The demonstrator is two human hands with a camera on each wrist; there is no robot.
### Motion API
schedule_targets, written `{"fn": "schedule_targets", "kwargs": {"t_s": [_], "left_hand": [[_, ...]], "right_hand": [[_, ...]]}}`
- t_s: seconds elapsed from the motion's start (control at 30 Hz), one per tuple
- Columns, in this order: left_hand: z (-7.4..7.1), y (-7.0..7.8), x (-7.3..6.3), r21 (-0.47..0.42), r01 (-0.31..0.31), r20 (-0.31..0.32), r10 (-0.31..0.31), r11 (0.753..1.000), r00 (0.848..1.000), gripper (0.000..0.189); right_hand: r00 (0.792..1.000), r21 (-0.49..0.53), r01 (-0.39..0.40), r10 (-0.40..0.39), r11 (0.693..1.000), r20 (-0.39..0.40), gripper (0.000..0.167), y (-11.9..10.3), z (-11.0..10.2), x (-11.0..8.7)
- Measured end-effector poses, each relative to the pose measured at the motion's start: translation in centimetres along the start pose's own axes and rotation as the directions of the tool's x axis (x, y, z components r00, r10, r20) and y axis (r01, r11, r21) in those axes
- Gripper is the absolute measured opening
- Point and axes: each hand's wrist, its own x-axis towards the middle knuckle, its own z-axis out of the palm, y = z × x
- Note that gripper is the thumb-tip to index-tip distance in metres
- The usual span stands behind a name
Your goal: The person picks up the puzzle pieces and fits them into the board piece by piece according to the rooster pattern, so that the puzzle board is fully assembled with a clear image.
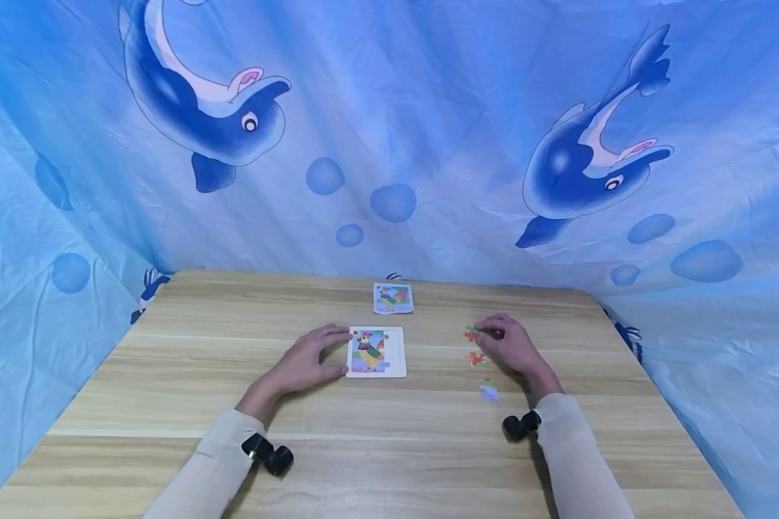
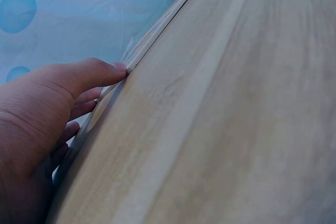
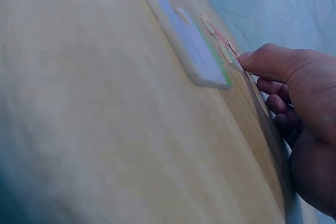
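A white-framed jigsaw puzzle (image 1: 396, 353) lies flat on the table; its picture of a colourful bird fills the left part, and the right strip is bare. My left hand (image 1: 306, 360) rests at the frame's left side, index finger by the upper corner and thumb by the lower one, touching its edge in the left wrist view. To the right, my right hand (image 1: 511, 349) pinches a red and green puzzle piece (image 1: 471, 334) between thumb and index finger, at table level. Below it are an orange-red piece (image 1: 474, 359) and a pale purple piece (image 1: 489, 391) with green.
Behind the frame lies a small picture card (image 1: 392, 298) showing the same bird. The wooden table (image 1: 389, 454) ends at a blue curtain (image 1: 454, 238) printed with dolphins, which also hangs at both sides.
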Motion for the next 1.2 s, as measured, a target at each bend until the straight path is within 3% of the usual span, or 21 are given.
{"fn": "schedule_targets", "kwargs": {"t_s": [0.5,0.87,1.2], "left_hand": [[0.0,-0.2,0.0,0.005,-0.013,0.0,0.013,1.0,1.0,0.063],[0.0,-0.3,0.1,0.008,-0.007,0.001,0.007,1.0,1.0,0.065],[0.0,-0.3,-0.1,0.01,-0.007,0.004,0.007,1.0,1.0,0.064]], "right_hand": [[0.999,-0.036,0.007,-0.009,0.999,-0.033,0.027,-0.2,0.1,0.0],[0.997,0.005,-0.053,0.053,0.999,-0.058,0.029,-0.8,-0.1,0.0],[0.999,0.018,-0.039,0.039,0.999,-0.025,0.029,-2.3,0.9,0.4]]}}
